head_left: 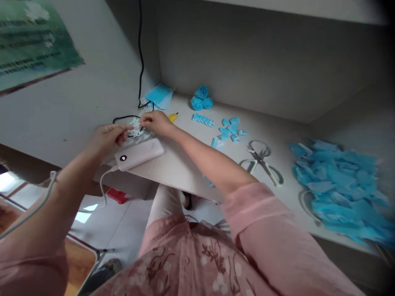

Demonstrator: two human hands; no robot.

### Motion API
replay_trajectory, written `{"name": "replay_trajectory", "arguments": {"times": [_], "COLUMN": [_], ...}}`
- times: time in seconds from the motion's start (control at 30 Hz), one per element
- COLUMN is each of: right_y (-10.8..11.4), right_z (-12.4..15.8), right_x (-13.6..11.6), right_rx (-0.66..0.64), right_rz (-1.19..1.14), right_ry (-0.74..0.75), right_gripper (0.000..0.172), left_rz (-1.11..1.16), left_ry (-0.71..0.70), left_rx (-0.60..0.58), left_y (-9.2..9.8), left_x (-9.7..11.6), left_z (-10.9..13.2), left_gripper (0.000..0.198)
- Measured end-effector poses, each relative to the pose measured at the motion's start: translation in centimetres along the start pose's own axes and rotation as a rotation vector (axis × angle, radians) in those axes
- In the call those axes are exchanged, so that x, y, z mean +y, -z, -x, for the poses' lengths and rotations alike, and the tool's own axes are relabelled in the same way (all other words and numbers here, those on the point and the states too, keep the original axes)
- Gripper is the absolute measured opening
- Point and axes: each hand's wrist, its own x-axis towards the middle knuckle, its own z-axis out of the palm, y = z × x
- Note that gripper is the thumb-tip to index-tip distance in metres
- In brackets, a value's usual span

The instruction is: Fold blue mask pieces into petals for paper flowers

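Note:
Both hands are at the left end of the desk, over a small tangled pile of white bits (134,128) with a black cord curving around it. My left hand (111,135) has its fingers closed at the pile's left edge. From the other side my right hand (156,122) closes in a pinch at the pile's right edge. Whatever lies between the fingertips of either hand is too small to make out. Just below the hands is a white power bank (140,154) with a lit display and a white cable plugged into its end. A yellow pen-like tool (173,117) lies behind my right hand.
At the back stand three blue rosettes (201,98) and a folded blue mask (161,95). Folded blue strips (203,120) and loose blue pieces (230,129) lie mid-desk, near white-handled scissors (263,160). A large heap of blue fabric pieces (342,185) covers the right end.

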Motion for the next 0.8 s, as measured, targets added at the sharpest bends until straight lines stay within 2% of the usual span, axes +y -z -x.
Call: {"name": "replay_trajectory", "arguments": {"times": [0.13,0.2,0.37,0.57,0.8], "right_y": [4.1,5.7,8.1,9.8,10.7], "right_z": [4.0,6.9,14.0,19.6,22.3], "right_x": [-0.9,-1.4,-1.8,-2.3,-2.8], "right_rx": [0.082,0.117,0.285,0.382,0.428], "right_rz": [-0.285,-0.312,-0.235,-0.176,-0.093], "right_ry": [-0.085,-0.075,-0.088,-0.116,-0.173], "right_gripper": [0.009,0.007,0.016,0.013,0.017], "left_rz": [0.371,0.421,0.435,0.363,0.259], "left_ry": [0.138,0.117,0.021,-0.087,-0.145], "left_rx": [-0.123,-0.199,-0.359,-0.372,-0.302], "left_y": [-1.8,-3.2,-7.4,-11.2,-13.3], "left_x": [1.6,3.0,6.3,9.0,11.2], "left_z": [-0.5,-0.5,0.5,2.2,3.7], "left_gripper": [0.017,0.017,0.02,0.026,0.028]}}
